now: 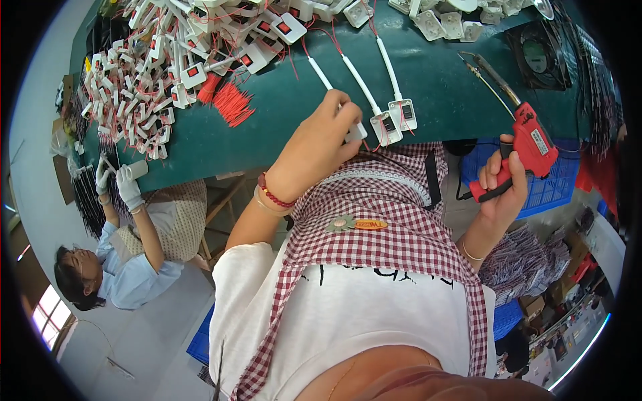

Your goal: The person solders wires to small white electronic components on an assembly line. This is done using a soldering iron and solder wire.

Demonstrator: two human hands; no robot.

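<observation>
My left hand (319, 140) pinches a small white plastic switch housing (358, 132) at the near edge of the green table, and a white tube (319, 72) runs up from it. To its right lie two like housings, one (386, 128) with its open back up and the other (404, 113) beside it; black switch parts and red wires show in both. Raised off to the right, my right hand (503, 179) is wrapped round the grip of a red soldering gun (533, 142). The gun's metal tip and thin feed tube point up and left over the table, apart from the housings.
A large heap of white switch pieces with red wires (134, 90) covers the table's left. Cut red wires (233, 104) lie beside it. A black square fan (537, 59) stands at the right. A gloved co-worker (137, 234) works at left; a blue crate (558, 187) is below right.
</observation>
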